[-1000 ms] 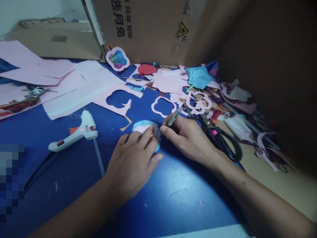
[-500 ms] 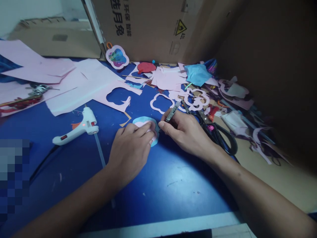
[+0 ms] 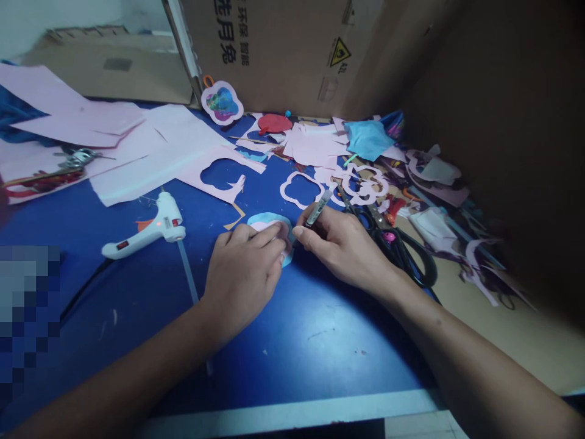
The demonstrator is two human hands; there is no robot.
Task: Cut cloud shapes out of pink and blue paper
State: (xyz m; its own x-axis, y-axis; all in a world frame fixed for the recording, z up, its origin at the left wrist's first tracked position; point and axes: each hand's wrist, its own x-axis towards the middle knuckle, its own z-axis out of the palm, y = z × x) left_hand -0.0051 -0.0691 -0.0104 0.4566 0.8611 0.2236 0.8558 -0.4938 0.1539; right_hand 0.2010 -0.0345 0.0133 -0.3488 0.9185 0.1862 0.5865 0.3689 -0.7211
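Observation:
My left hand (image 3: 244, 265) lies flat over a pink paper flower (image 3: 260, 225), its fingers extended and pressing down. Under the flower is a larger light-blue piece (image 3: 269, 216), whose edge shows around it. My fingers hide much of both. In my right hand (image 3: 345, 250) is a pen (image 3: 319, 209), pinched between thumb and fingers and tilted. Its tip is at the right edge of the blue piece, mostly hidden by the thumb. Black-handled scissors (image 3: 418, 259) lie just right of my right hand.
A white glue gun (image 3: 146, 233) with a lit red light lies left of my hands. Pink sheets (image 3: 150, 140) spread behind it. Flower-shaped paper rings (image 3: 292, 199) and scraps lie ahead. A finished-looking flower (image 3: 222, 102) leans on the cardboard box (image 3: 283, 61).
The view has shifted slightly. My left hand has adjusted on the flower, its thumb drawn in, and the flower and blue piece have turned or shifted slightly. My right hand still holds the pen at the edge.

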